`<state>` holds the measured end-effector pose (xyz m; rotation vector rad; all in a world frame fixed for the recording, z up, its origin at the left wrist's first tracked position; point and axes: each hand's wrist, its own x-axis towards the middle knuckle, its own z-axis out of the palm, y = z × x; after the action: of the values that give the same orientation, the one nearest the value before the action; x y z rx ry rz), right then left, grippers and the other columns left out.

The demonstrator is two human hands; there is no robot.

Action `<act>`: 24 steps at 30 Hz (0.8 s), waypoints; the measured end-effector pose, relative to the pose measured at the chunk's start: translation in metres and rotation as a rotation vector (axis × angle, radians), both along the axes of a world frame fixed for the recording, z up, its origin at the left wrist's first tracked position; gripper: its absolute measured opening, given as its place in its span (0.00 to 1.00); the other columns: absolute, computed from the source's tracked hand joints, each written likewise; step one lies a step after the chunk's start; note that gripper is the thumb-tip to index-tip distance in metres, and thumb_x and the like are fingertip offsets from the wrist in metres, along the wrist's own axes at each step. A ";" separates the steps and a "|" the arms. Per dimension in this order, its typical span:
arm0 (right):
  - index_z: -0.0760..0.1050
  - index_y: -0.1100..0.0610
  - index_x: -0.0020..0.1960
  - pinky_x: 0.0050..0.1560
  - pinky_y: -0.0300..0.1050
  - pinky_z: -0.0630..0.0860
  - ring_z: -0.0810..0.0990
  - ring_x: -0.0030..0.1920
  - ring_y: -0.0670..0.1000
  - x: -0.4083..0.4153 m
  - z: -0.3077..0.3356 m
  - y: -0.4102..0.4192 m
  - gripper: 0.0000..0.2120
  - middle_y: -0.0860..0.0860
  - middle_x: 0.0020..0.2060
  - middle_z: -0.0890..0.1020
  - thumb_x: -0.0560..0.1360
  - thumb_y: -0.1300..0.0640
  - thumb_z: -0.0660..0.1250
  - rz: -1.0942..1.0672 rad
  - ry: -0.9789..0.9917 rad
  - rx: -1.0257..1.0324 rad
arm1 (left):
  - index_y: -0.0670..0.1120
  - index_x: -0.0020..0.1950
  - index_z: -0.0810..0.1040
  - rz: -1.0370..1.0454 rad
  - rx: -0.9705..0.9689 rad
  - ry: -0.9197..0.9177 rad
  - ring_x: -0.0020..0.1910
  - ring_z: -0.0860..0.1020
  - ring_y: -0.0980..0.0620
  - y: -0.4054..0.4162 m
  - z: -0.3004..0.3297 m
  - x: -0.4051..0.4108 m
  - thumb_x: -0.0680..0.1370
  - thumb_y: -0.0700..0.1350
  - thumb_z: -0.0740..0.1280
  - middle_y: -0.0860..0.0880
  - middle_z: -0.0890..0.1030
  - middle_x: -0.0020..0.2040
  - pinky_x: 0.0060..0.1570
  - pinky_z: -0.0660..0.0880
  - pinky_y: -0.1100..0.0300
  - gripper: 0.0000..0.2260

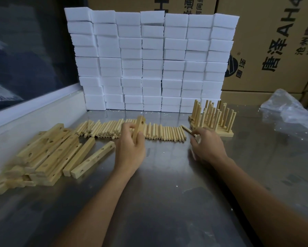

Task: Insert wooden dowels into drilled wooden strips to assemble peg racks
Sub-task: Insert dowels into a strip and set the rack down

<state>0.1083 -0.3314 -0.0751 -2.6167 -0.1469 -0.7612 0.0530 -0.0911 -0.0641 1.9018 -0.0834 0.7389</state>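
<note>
At the middle of the steel desk (167,202), the left hand (130,148) has its grip curled round a drilled strip (138,128) held nearly upright. At three o'clock from it, the right hand (207,146) pinches a dowel (195,135), blurred. Loose dowels (155,132) lie in a row behind the hands. Spare strips (50,150) are piled at nine o'clock; finished racks (212,120) stand at two o'clock.

Drilled strips (48,154) lie left, dowels (131,131) behind centre, pegged racks (213,118) right, foam blocks (149,59) behind.
</note>
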 end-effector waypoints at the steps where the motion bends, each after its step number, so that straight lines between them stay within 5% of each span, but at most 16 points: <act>1: 0.79 0.56 0.61 0.53 0.49 0.76 0.76 0.52 0.52 0.002 0.000 0.002 0.14 0.53 0.55 0.79 0.77 0.54 0.68 -0.004 0.001 -0.004 | 0.52 0.50 0.69 -0.068 -0.185 0.075 0.22 0.68 0.53 -0.001 0.002 0.000 0.81 0.44 0.62 0.48 0.76 0.33 0.23 0.64 0.60 0.04; 3: 0.77 0.55 0.64 0.55 0.49 0.76 0.76 0.53 0.51 0.006 0.001 0.004 0.15 0.52 0.57 0.78 0.78 0.55 0.67 0.000 0.062 0.005 | 0.50 0.51 0.71 -0.180 -0.489 0.223 0.19 0.68 0.52 -0.002 0.003 0.000 0.81 0.45 0.63 0.49 0.77 0.33 0.19 0.63 0.62 0.01; 5: 0.76 0.55 0.62 0.54 0.48 0.76 0.76 0.51 0.50 0.013 0.003 0.004 0.12 0.51 0.55 0.78 0.78 0.56 0.65 0.002 0.119 -0.034 | 0.46 0.52 0.73 -0.221 -0.588 0.300 0.19 0.69 0.52 -0.001 0.003 0.000 0.81 0.47 0.63 0.51 0.77 0.30 0.18 0.63 0.64 0.05; 11: 0.73 0.56 0.50 0.41 0.46 0.74 0.75 0.38 0.50 0.034 0.013 0.011 0.03 0.50 0.39 0.76 0.78 0.60 0.61 -0.074 0.274 -0.217 | 0.46 0.47 0.75 -0.275 -0.726 0.404 0.20 0.69 0.52 0.001 0.006 -0.002 0.82 0.51 0.63 0.49 0.76 0.31 0.20 0.64 0.65 0.10; 16: 0.75 0.58 0.48 0.47 0.53 0.82 0.80 0.42 0.54 0.042 0.014 0.015 0.04 0.53 0.39 0.78 0.78 0.58 0.64 -0.128 0.297 -0.235 | 0.44 0.44 0.78 -0.341 -0.847 0.474 0.21 0.70 0.52 0.006 0.007 -0.003 0.80 0.54 0.63 0.48 0.76 0.30 0.19 0.65 0.64 0.14; 24: 0.74 0.58 0.45 0.42 0.50 0.80 0.77 0.38 0.53 0.031 0.021 0.018 0.04 0.53 0.36 0.77 0.74 0.60 0.69 -0.193 0.267 -0.144 | 0.42 0.40 0.78 -0.392 -0.899 0.510 0.21 0.70 0.52 0.009 0.005 -0.001 0.79 0.53 0.62 0.47 0.75 0.30 0.18 0.65 0.62 0.16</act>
<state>0.1394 -0.3133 -0.0540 -2.8699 0.1342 -0.4682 0.0523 -0.0821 -0.0595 1.0971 0.1703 -0.0252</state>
